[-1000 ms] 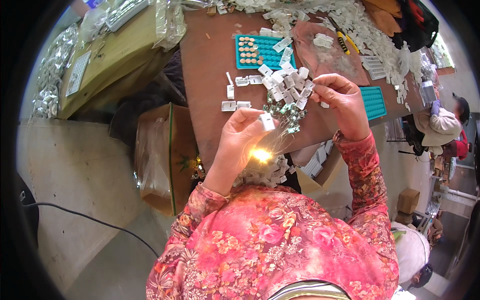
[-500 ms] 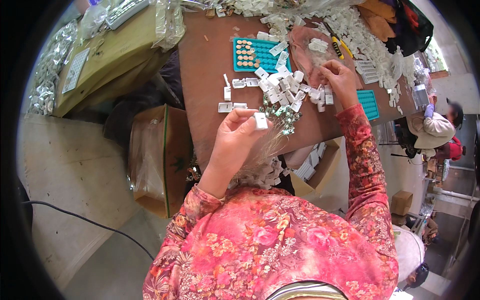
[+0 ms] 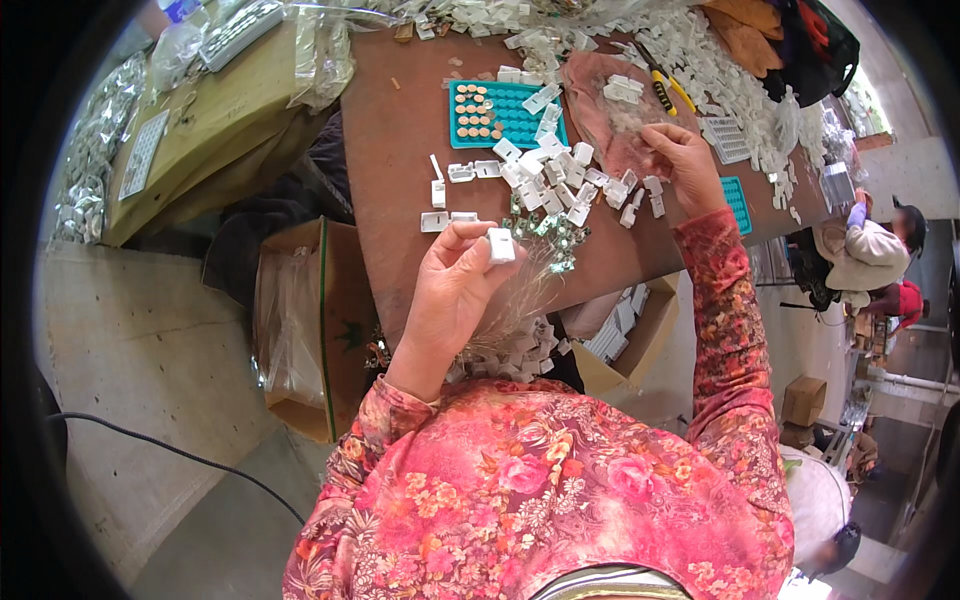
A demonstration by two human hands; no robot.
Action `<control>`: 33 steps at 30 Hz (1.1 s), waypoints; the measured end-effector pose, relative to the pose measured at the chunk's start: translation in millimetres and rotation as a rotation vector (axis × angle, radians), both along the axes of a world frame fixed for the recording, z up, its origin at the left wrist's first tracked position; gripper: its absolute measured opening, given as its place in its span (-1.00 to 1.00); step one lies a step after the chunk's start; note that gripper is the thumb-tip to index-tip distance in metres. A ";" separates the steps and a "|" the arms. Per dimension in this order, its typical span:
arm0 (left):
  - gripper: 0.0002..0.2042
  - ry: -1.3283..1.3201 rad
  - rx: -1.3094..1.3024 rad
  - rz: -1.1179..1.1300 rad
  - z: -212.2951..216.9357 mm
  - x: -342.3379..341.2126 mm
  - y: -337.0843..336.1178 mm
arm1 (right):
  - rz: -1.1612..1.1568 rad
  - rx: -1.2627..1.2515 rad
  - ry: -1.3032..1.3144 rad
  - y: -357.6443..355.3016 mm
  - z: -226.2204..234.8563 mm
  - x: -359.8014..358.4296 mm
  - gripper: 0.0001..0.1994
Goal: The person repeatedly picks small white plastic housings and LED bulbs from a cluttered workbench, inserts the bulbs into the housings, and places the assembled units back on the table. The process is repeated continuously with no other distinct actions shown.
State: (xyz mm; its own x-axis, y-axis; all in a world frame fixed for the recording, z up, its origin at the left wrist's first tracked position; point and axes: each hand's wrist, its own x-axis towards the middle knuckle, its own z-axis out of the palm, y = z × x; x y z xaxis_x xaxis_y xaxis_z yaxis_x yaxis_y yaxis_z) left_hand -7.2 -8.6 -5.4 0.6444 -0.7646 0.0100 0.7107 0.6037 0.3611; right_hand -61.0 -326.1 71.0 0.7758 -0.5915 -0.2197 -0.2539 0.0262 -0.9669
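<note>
Head view: the left hand (image 3: 450, 290) pinched a small white rectangular plastic housing (image 3: 501, 245) between thumb and fingertips above the brown worktable (image 3: 400, 130). The right hand (image 3: 685, 160), at two o'clock from it, had fingers curled over a clear plastic bag (image 3: 620, 110); what they gripped could not be told. Judged step: fetching a mating part. The next move would call for bringing the hands together.

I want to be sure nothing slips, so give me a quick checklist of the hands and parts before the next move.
1. Left hand grips a small white plastic piece: ok.
2. Right hand reaches the clear bag: ok.
3. What the right fingers hold: cannot tell.
4. Loose white pieces lie on the brown table, within reach: ok.
5. Teal tray lies flat, partly filled: ok.
</note>
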 end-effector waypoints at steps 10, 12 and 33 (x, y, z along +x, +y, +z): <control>-0.77 -0.048 0.079 -0.013 0.2 0.2 1.4 | 0.472 -0.009 -0.081 125.5 25.1 -10.2 -0.93; -0.77 -0.047 0.057 -0.015 0.1 0.4 1.9 | 0.518 0.058 -0.052 137.5 26.9 -9.3 -0.92; -0.75 -0.009 0.054 -0.067 4.4 0.6 2.3 | 0.593 -0.522 -0.116 156.5 36.6 -1.9 -0.88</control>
State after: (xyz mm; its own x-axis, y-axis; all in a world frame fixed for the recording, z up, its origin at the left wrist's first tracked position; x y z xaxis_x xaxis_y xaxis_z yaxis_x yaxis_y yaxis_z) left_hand -6.6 -6.2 -0.9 0.5920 -0.8055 -0.0263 0.7451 0.5347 0.3986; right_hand -62.9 -169.7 107.6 0.9943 -0.0776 0.0733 0.0192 -0.5454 -0.8379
